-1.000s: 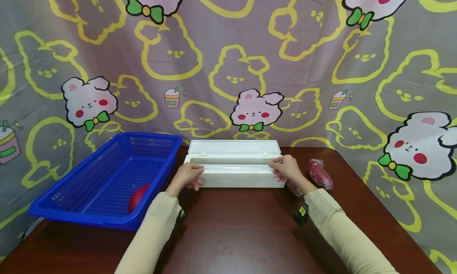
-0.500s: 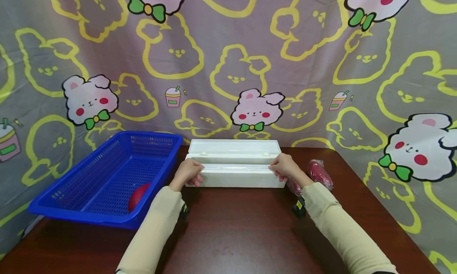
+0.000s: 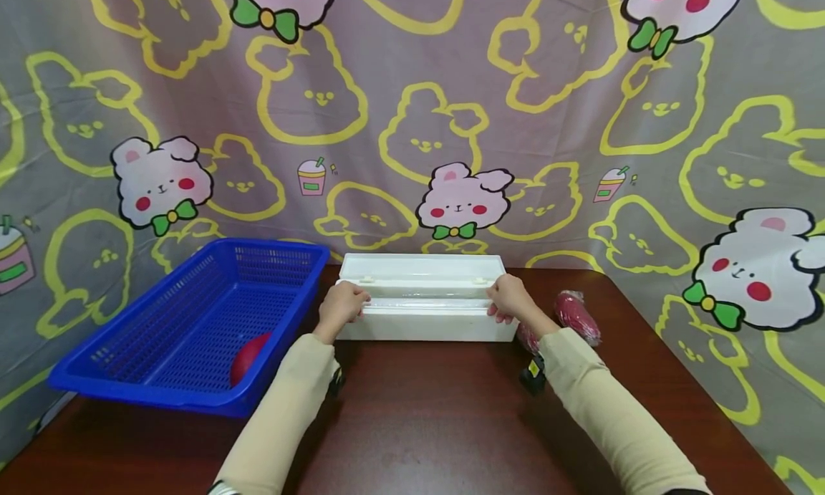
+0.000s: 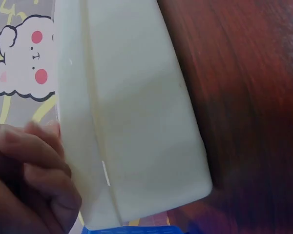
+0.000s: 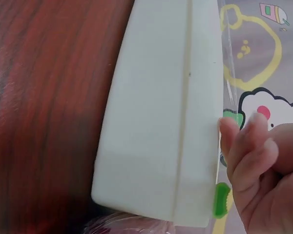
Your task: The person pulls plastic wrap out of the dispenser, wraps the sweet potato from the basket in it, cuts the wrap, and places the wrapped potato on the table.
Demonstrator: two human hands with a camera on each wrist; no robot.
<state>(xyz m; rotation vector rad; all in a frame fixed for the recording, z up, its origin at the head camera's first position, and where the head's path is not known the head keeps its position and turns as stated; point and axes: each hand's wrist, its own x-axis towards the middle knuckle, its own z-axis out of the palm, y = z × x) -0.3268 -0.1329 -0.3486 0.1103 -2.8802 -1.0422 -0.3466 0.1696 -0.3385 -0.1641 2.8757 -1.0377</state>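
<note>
A white cling film dispenser [image 3: 425, 327] sits at the far middle of the table, its lid [image 3: 422, 266] tipped back. Clear cling film [image 3: 428, 303] spans its opening, catching the light, and its edge also shows above the box in the right wrist view. My left hand [image 3: 341, 307] pinches the film at the left end, fingers curled. At the right end my right hand [image 3: 510, 298] pinches the other side of it. A green slider [image 5: 221, 200] sits on the box edge below the right fingers. The fingertips' exact grip on the film is partly hidden.
A blue plastic basket [image 3: 151, 395] stands on the left, with a round red item [image 3: 248, 359] inside. Two film-wrapped reddish items lie right of the dispenser, one [image 3: 576, 316] farther out, the other [image 3: 527, 337] partly behind my right wrist. A patterned cloth [image 3: 387, 65] hangs behind the table.
Both hands have risen slightly at the ends of the dispenser, and the film between them has lifted a little. The dispenser and basket have stayed in place.
</note>
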